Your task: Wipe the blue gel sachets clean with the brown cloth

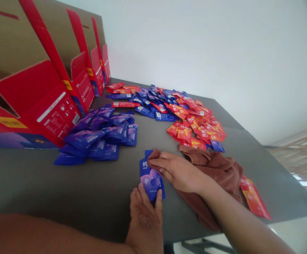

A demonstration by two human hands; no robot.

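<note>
A blue-purple gel sachet lies on the dark grey worktop between the hands; the left hand sits at its lower end at 6 o'clock, fingers spread, with the thumb over its edge; the right hand comes in from 3 o'clock, fingers together and flat, not pinching; its fingertips rest on a corner of a brown towel that lies over the sachet's top; a heap of blue sachets lies at 10 o'clock; mixed red-orange and blue sachets spread at 12 to 1 o'clock; a loose orange sachet lies past the towel at 4 o'clock; red cardboard display cartons stand at 10 o'clock
</note>
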